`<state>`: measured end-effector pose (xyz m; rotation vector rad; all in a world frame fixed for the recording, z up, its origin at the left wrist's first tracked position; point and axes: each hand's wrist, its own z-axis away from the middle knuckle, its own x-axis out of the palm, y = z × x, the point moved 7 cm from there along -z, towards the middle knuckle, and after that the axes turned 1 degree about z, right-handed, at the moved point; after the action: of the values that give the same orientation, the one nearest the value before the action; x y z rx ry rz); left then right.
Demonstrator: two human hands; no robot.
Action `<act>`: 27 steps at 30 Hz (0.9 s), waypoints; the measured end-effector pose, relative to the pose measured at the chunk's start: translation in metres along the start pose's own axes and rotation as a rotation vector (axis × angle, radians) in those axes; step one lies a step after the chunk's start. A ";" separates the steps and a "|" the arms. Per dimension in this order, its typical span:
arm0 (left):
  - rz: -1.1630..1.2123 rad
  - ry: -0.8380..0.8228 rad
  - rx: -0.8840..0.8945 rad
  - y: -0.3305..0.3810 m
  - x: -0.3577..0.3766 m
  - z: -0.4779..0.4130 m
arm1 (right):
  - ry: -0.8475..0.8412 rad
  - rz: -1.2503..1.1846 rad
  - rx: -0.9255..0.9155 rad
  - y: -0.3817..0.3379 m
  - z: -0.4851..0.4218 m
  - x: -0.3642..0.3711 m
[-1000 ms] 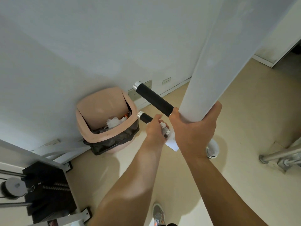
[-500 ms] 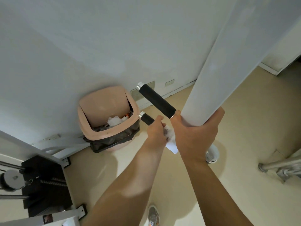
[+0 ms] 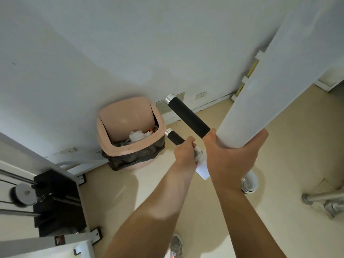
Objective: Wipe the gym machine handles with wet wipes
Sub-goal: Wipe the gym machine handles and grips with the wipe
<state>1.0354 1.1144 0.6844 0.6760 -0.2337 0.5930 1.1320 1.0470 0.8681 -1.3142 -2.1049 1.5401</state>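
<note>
Gripping the white upright post (image 3: pixel 260 101) of the gym machine, my right hand (image 3: pixel 232 155) has its fingers and thumb curled round the post's lower end. My left hand (image 3: pixel 184 151) is closed round a crumpled wet wipe (image 3: pixel 199 155), holding it on the lower black handle (image 3: pixel 176 139), whose chrome-capped tip sticks out past the knuckles. The upper black handle (image 3: pixel 188 116) runs parallel just above. A pink swing-lid bin (image 3: pixel 126 116) with a black liner stands against the wall beyond both handles.

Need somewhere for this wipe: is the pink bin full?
Not full. The crumpled tissues sit below the rim of the pink bin, with room left above.
</note>
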 end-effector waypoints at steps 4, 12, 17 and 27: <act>0.153 0.028 -0.047 0.036 -0.013 -0.005 | -0.034 -0.022 -0.004 -0.001 -0.001 0.000; 0.487 -0.225 0.017 0.021 -0.015 -0.019 | -0.020 -0.050 -0.010 -0.010 0.006 0.009; 0.009 0.056 0.018 0.008 -0.005 -0.007 | -0.034 -0.069 -0.028 -0.009 0.002 0.008; 0.421 -0.148 0.035 0.022 -0.006 -0.021 | -0.013 -0.102 -0.026 -0.005 -0.002 0.009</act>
<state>1.0177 1.1389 0.6775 0.7097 -0.5123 0.9522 1.1257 1.0547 0.8711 -1.1887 -2.1714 1.4886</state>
